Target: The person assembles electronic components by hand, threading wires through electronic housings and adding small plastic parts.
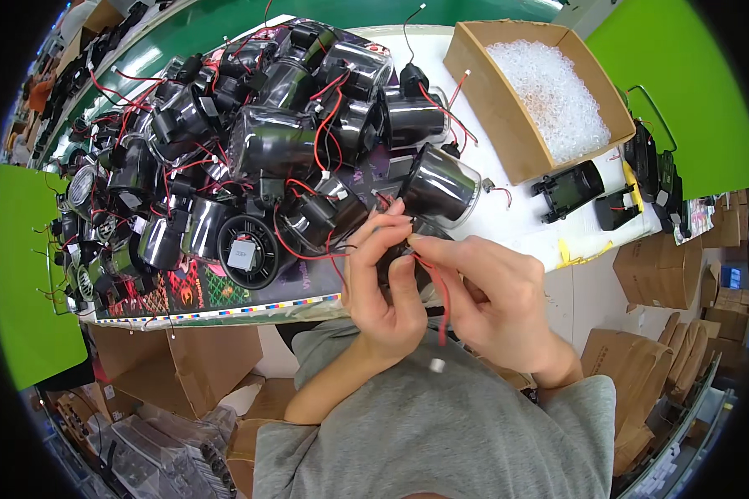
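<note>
- The near edge of the table runs just in front of the person's body; both hands work over it, right of its middle.
- White surface shows on the table's right half, between the cardboard box and the near edge, giving the right hand some room on that side.
- The dark part is between the two hands, above the near edge and partly covered by fingers.
- The left hand has its fingers and thumb closed around the part.
- The right hand's fingertips meet the part's upper side, next to the left fingertips; whether they pinch anything is hidden.
- A red wire hangs from the part beside the right hand, with a white connector below it.
- A black canister lies just beyond the hands, blocking the way toward the far edge.
- A pile of canisters with loose wires crowds the table's left half; a round black piece lies near its near edge.
- The box, holding clear bits, fills the far right corner; a black housing lies near its closest corner.
</note>
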`<state>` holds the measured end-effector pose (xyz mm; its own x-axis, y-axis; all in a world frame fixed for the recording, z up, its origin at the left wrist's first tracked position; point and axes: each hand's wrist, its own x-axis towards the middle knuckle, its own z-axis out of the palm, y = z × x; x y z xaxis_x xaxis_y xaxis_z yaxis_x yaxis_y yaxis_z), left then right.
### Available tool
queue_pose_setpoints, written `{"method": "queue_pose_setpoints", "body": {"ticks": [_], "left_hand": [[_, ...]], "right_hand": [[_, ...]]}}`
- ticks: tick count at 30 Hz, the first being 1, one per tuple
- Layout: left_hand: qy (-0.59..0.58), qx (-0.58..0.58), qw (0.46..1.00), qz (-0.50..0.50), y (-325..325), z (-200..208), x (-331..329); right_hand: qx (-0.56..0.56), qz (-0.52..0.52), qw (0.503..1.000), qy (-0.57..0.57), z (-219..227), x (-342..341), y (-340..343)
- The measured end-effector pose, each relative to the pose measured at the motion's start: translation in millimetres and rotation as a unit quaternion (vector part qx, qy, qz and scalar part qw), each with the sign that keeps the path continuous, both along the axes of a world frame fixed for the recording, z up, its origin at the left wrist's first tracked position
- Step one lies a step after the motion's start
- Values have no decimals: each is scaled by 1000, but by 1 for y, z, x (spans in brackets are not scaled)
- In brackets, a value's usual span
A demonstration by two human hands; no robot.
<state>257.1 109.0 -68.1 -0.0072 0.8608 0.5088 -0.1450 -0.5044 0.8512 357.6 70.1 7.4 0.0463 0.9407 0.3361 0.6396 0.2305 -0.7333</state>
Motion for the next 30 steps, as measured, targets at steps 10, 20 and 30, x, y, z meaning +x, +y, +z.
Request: {"method": "queue_pose_setpoints", "body": {"ticks": [10, 20, 30], "left_hand": [[64, 70, 995, 19, 2, -1, -1], [73, 87, 993, 26, 1, -4, -1], [79, 92, 992, 41, 0, -1, 0]], "right_hand": [[55, -60, 996, 26, -18, -8, -6], [-71, -61, 964, 251, -15, -11, -15], [8, -67, 979, 191, -23, -19, -19]]}}
